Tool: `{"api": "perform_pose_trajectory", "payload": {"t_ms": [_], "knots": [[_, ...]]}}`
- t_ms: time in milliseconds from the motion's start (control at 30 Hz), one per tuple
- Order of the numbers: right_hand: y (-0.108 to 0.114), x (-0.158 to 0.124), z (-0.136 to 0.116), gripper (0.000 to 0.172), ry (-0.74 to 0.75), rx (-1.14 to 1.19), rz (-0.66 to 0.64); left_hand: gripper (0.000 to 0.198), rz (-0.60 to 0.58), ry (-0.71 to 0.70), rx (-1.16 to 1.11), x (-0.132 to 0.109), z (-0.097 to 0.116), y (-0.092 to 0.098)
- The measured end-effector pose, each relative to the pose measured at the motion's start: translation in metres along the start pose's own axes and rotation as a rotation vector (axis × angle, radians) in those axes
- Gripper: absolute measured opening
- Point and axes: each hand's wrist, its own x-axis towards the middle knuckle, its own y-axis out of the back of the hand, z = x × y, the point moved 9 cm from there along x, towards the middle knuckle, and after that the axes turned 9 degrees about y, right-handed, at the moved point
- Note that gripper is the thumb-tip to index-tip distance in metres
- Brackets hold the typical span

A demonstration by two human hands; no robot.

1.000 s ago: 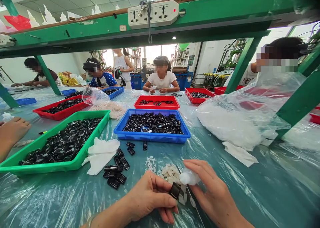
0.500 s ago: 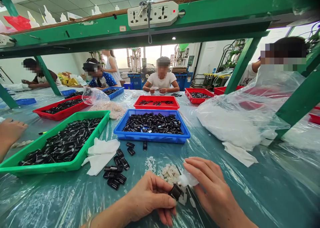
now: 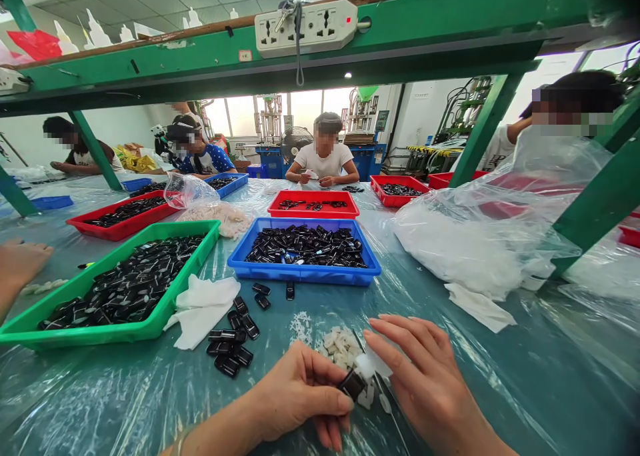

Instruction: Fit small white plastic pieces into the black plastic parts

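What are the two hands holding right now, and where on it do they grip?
The left hand pinches a small black part by its lower end, between thumb and fingertips. The right hand presses a small white piece against the part's top with its fingertips.

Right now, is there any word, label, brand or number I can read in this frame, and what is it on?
None can be read.
White power strip on the green shelf beam: no legible print.
Small white tag on that beam: too small to read.
Dark panel on the far machine: blurred.
Black part in the left hand: no marking visible.
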Motion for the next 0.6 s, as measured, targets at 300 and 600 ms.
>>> {"api": "perform_pose_trajectory", "payload": {"t_ms": [300,600], "knots": [[-0.0006,-0.0009,-0.0045,0.038,0.064,-0.005,0.009,0.02,-0.007,0.003,0.004,0.0004,-0.0013,-0.0007],[-0.0004,-0.0026,-0.0035,0.036,0.058,0.015,0.014,0.02,-0.011,0.003,0.008,0.0008,-0.0008,-0.001]]}}
